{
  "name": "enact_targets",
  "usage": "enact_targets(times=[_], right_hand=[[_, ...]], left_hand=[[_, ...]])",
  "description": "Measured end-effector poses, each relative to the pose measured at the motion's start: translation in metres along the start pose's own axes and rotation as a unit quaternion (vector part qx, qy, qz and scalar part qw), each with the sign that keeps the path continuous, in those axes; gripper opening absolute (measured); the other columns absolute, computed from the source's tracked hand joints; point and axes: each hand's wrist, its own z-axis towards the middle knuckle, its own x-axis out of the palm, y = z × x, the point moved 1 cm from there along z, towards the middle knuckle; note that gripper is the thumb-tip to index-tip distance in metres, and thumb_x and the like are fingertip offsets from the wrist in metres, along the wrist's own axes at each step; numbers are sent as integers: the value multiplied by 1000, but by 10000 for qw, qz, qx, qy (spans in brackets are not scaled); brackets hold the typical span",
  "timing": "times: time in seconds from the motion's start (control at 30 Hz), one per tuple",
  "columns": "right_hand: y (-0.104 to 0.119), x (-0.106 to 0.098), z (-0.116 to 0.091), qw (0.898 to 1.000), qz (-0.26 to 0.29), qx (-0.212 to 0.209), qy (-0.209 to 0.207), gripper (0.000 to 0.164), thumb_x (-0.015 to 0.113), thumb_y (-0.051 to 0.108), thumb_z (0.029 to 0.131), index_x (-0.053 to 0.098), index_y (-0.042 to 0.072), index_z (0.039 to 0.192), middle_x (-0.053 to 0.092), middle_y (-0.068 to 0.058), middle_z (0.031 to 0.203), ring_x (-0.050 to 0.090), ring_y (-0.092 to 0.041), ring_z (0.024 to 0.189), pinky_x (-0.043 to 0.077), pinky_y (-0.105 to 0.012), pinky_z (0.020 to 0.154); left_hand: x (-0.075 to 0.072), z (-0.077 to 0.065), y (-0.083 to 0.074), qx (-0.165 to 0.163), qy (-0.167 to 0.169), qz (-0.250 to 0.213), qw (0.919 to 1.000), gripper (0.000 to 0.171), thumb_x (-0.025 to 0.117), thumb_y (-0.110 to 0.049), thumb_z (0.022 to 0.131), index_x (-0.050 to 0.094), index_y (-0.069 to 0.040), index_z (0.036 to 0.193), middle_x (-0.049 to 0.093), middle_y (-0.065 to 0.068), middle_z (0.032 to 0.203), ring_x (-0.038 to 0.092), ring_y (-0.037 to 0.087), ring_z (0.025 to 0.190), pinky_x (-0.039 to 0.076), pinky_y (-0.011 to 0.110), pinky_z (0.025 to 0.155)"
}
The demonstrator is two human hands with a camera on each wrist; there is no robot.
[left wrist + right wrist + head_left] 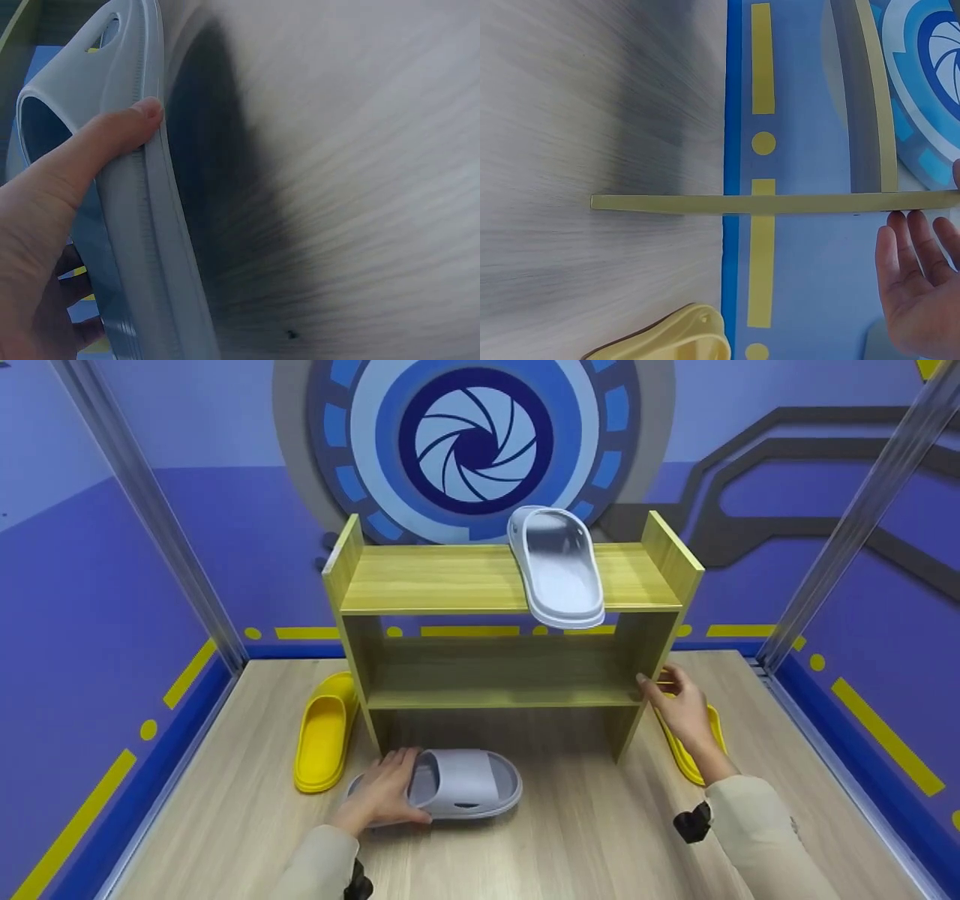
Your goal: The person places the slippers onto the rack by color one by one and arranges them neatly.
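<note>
My left hand [388, 791] grips a light grey slipper [474, 781] by its heel end, low in front of a wooden shelf [435, 577]. In the left wrist view the thumb [124, 129] lies along the slipper's near side, and the other fingers are on its far side. That slipper lies sideways, toe to the right. With thumb and fingers on either side, my right hand [686, 712] holds the shelf's right side panel [780, 203]. A second grey slipper [559, 574] rests on the top board, one end jutting past the front edge.
One yellow slipper [321, 742] lies on the table [600, 840] left of the shelf. Another yellow slipper [686, 760] is on the right, partly hidden behind my right hand. Blue patterned walls [217, 510] and metal posts [847, 532] enclose the table.
</note>
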Motion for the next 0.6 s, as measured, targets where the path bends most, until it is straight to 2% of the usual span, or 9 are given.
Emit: enact_targets(times=[0.2, 0.37, 0.6], right_hand=[[1, 0, -1, 10000, 2, -49, 58, 59, 58, 38, 88, 42, -1, 130, 50, -20, 114, 48, -31, 103, 43, -15, 71], [2, -1, -2, 9997, 188, -11, 129, 58, 59, 37, 87, 42, 1, 129, 50, -18, 115, 47, -30, 104, 42, -11, 67], [2, 0, -2, 9996, 201, 18, 179, 59, 59, 38, 87, 41, 1, 130, 49, -18, 115, 47, -30, 104, 43, -10, 67]], left_hand=[[-13, 0, -7, 100, -95, 26, 9999, 101, 81, -47, 58, 33, 0, 133, 40, 28, 131, 37, 46, 119, 28, 58, 95], [-27, -1, -13, 231, -190, 104, 9995, 103, 78, -54, 58, 34, 0, 134, 42, 26, 131, 38, 43, 119, 29, 57, 96], [-46, 0, -21, 250, -91, 134, 9996, 105, 75, -57, 60, 32, 0, 137, 39, 25, 134, 35, 41, 122, 27, 57, 97]])
